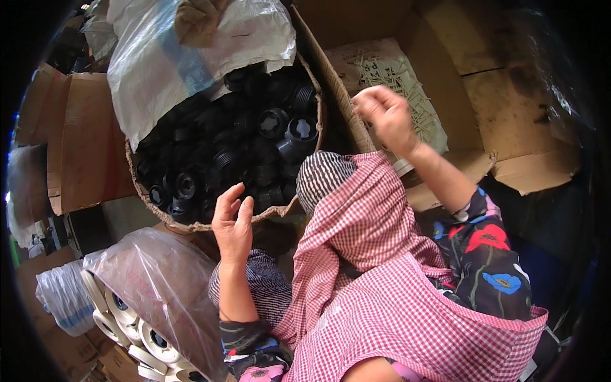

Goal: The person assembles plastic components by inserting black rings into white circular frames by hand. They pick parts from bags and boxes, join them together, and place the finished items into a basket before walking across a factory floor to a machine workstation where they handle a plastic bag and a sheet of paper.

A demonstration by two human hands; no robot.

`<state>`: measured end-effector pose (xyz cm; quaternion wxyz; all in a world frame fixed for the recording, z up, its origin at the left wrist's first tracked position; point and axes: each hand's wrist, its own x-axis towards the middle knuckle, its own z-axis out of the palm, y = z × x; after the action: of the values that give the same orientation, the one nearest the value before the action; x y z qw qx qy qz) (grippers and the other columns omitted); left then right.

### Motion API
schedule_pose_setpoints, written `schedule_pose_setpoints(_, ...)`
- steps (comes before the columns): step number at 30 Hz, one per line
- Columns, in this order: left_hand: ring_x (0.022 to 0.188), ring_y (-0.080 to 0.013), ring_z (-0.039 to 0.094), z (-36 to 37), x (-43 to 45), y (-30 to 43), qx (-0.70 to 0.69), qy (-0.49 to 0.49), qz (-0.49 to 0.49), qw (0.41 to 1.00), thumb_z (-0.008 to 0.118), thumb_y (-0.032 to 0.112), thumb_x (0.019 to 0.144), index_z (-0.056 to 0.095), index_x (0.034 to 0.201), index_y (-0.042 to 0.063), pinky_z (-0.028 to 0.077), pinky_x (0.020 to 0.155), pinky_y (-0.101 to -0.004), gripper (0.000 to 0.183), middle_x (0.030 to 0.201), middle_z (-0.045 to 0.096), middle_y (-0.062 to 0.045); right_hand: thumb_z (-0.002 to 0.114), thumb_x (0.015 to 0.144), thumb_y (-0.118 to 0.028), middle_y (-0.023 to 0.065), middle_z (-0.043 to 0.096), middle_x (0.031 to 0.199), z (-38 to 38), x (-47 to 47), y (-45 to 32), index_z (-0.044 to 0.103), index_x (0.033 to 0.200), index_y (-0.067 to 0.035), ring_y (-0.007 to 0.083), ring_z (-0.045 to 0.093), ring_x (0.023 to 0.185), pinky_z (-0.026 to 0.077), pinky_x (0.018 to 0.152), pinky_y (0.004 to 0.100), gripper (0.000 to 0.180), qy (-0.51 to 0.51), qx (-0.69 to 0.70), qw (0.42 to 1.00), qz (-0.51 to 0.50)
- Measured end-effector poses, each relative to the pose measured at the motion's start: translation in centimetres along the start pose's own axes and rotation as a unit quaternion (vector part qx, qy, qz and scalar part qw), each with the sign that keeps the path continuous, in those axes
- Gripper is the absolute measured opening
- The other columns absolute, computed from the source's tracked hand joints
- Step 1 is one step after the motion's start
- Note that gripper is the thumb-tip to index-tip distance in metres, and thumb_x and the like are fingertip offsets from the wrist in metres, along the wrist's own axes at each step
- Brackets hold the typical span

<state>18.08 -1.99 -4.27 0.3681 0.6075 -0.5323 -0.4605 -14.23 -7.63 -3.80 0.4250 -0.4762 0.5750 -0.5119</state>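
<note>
My left hand (232, 224) is raised at the near rim of a large round container of black plastic parts (224, 157), fingers apart, with nothing seen in it. My right hand (389, 117), slightly blurred, has its fingers curled over the edge of a cardboard box (334, 81); whether something small is between the fingertips cannot be told. Beyond that hand, thin pale sticks (415, 90) lie scattered on a printed plastic sack (434, 129) inside the box. Red-and-white checked cloth (363, 219) covers my lap and knees.
A white woven sack (229, 38) drapes over the container's far side. At lower left, white ring-shaped plastic parts (157, 341) lie beside a clear plastic bag (162, 281). Cardboard boxes (90, 138) stand at the left. Open box flaps (534, 172) stick out at the right.
</note>
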Motion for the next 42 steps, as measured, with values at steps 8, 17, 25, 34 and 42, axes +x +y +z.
schedule_pose_setpoints(8, 0.091, -0.0146, 0.058, 4.4, 4.4, 0.2, 0.031, -0.032, 0.003, 0.999, 0.061, 0.006, 0.083, 0.059, 0.107, 0.001, 0.046, 0.080, -0.0256, 0.025, 0.098, 0.060, -0.007, 0.051, 0.086, -0.021, 0.0164, 0.062, 0.099, -5.5, 8.1, 20.9, 0.056, 0.109, -0.005, 0.0312, 0.059, 0.090, 0.044, 0.077, 0.0407, 0.028, 0.038, -0.472, 0.877, 0.078)
schedule_pose_setpoints(17, 0.088, -0.0108, 0.059, 6.1, 5.6, 1.8, 0.018, -0.099, -0.048, 0.994, 0.062, 0.007, 0.084, 0.060, 0.107, 0.001, 0.047, 0.079, -0.0230, 0.024, 0.094, 0.064, -0.005, 0.047, 0.087, -0.018, 0.0152, 0.059, 0.114, -1.3, 12.5, 20.8, 0.059, 0.110, -0.009, 0.0343, 0.054, 0.107, 0.037, 0.089, 0.0548, 0.027, -0.182, -0.653, 0.723, 0.135)
schedule_pose_setpoints(25, 0.086, -0.0116, 0.059, 6.9, 5.6, 2.6, 0.004, -0.108, 0.004, 0.994, 0.062, 0.011, 0.084, 0.060, 0.107, 0.000, 0.047, 0.078, -0.0242, 0.025, 0.092, 0.064, -0.006, 0.050, 0.090, -0.023, 0.0188, 0.059, 0.112, -12.1, 9.5, 17.3, 0.055, 0.111, 0.002, 0.0286, 0.057, 0.102, 0.046, 0.088, 0.0410, 0.033, 0.212, 0.037, 0.948, 0.236)
schedule_pose_setpoints(34, 0.105, -0.0219, 0.056, 8.3, 6.4, 2.1, -0.224, -0.192, -0.073, 0.953, 0.050, 0.039, 0.092, 0.041, 0.131, 0.004, 0.048, 0.083, -0.0326, 0.053, 0.117, 0.056, -0.015, 0.030, 0.093, -0.011, 0.0211, 0.056, 0.117, -3.6, 4.4, -2.0, 0.050, 0.114, 0.008, 0.0292, 0.054, 0.109, 0.042, 0.098, 0.0429, 0.035, 0.139, 0.392, 0.877, 0.242)
schedule_pose_setpoints(42, 0.092, -0.0173, 0.059, 7.6, 8.1, -0.3, -0.505, -0.085, -0.061, 0.857, 0.050, 0.029, 0.092, 0.049, 0.115, -0.002, 0.047, 0.083, -0.0303, 0.039, 0.103, 0.060, -0.010, 0.052, 0.083, -0.056, 0.0151, 0.048, 0.123, 3.2, -1.4, -4.8, 0.047, 0.123, -0.006, 0.0300, 0.038, 0.119, 0.023, 0.101, 0.0441, 0.064, -0.067, -0.454, 0.769, -0.446)
